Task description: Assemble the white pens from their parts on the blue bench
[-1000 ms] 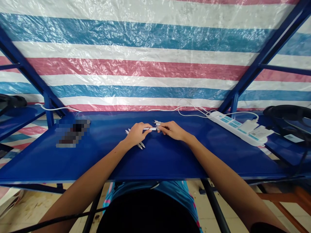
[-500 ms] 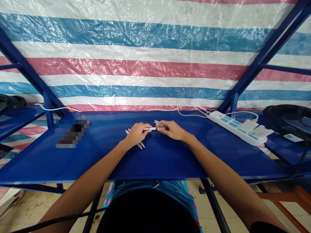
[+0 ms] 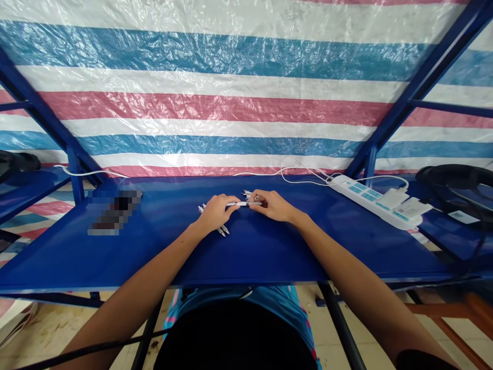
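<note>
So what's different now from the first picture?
The right hand has changed its grip: its fingers have spread a little, so more of the white pen's end shows between them. I can't see anything newly picked up or let go. The left hand still holds the pen, and the loose pens and power strip stayed put.

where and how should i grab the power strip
I'd take the power strip by its open socket section, from above, fingers across the narrow width. It lies flat, long and slim, and that stretch looks free of plugs, while chargers crowd the near end and white cables bunch at the far one.
</note>
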Action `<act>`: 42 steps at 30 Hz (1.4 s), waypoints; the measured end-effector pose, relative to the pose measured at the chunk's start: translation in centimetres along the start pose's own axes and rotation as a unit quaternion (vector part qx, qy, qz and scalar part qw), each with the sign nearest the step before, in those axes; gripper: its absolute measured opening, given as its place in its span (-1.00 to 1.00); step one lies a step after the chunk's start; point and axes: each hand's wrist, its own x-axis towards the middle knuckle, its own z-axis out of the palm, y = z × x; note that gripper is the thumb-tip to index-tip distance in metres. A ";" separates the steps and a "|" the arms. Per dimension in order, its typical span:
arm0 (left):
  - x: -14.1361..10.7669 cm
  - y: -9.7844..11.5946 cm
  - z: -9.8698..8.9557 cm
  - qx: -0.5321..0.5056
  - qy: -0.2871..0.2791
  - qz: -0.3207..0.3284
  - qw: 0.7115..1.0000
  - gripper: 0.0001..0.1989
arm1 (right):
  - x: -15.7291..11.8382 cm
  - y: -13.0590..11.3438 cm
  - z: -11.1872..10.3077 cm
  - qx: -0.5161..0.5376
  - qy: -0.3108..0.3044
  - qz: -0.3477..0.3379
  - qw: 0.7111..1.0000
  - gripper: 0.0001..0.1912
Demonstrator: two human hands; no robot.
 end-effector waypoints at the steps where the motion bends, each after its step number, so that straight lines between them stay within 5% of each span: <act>1: 0.0 0.0 0.0 0.000 0.000 0.003 1.000 -0.73 | 0.0 0.0 0.0 0.001 -0.001 -0.002 1.000 -0.82; 14: 0.1 0.3 0.0 -0.001 -0.001 0.000 1.000 -0.75 | 0.2 0.0 -0.2 -0.004 -0.037 0.002 0.999 -0.51; 28: 0.0 0.0 0.1 0.009 -0.004 0.003 1.000 -0.72 | 0.0 0.1 0.0 -0.008 -0.019 0.011 1.000 -0.87; 42: 0.0 0.0 0.0 0.009 0.003 0.006 1.000 -0.72 | 0.1 -0.2 -0.3 0.002 -0.041 0.008 0.999 -0.62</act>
